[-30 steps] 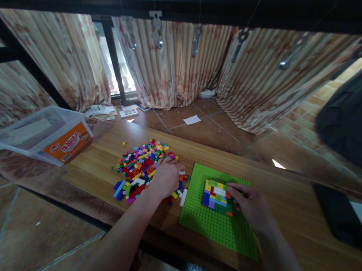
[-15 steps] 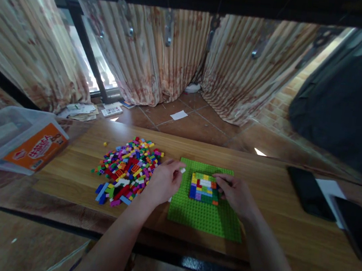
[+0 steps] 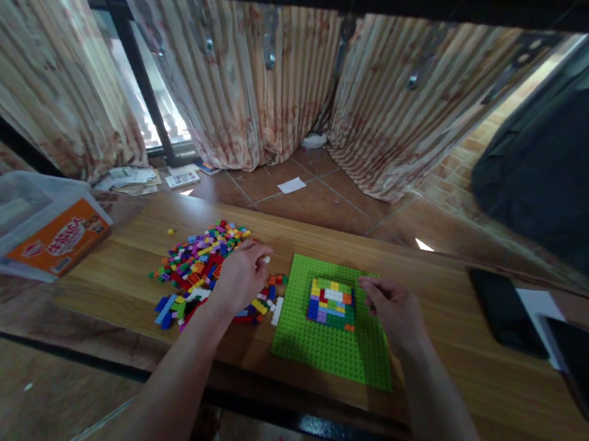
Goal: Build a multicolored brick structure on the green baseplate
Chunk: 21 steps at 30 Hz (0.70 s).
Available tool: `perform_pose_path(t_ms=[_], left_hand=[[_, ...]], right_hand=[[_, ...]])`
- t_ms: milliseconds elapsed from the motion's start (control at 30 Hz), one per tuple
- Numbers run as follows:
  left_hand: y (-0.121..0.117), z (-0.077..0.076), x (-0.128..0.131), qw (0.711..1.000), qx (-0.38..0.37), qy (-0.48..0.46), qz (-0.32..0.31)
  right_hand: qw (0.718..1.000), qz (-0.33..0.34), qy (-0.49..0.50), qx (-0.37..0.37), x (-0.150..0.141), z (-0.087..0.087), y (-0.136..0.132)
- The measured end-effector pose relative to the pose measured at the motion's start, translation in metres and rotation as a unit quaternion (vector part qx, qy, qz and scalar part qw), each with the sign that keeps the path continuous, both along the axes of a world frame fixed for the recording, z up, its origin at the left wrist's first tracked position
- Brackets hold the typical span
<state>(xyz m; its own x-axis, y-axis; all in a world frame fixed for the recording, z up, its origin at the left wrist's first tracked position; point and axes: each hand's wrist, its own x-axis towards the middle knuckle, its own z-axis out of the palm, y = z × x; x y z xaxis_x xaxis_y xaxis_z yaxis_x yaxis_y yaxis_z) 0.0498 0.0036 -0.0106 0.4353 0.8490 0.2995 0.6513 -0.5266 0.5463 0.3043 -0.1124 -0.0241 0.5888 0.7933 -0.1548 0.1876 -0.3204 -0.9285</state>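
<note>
"Left hand [image 3: 241,278]?"
"From here I see it pinching a small white brick [image 3: 267,260]; loose brick pile [image 3: 198,259] under it and to its left."
"Right hand [image 3: 393,315]?"
"Fingertips bunched; I can't tell if they hold anything. Multicoloured brick mosaic [image 3: 331,304] just left of it, on green studded baseplate [image 3: 310,351], bench [image 3: 481,365] underneath."

I stretch my bare left forearm [image 3: 173,377] forward and up to the right, my bare right forearm [image 3: 447,411] forward and up to the left, with my left hand [image 3: 239,278] drawn into a pinch and my right hand [image 3: 395,315] well apart, its fingers [image 3: 374,285] bent inward.
</note>
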Motion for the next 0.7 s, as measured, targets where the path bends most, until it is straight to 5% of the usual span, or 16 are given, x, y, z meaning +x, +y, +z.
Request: perform_pose_path(t_ms=[700], left_hand=[[-0.0039,-0.0038,-0.0038,0.987,0.006,0.13,-0.096]], right_hand=[[0.999,0.031,-0.026,-0.008,-0.0016,-0.0054,0.0016]])
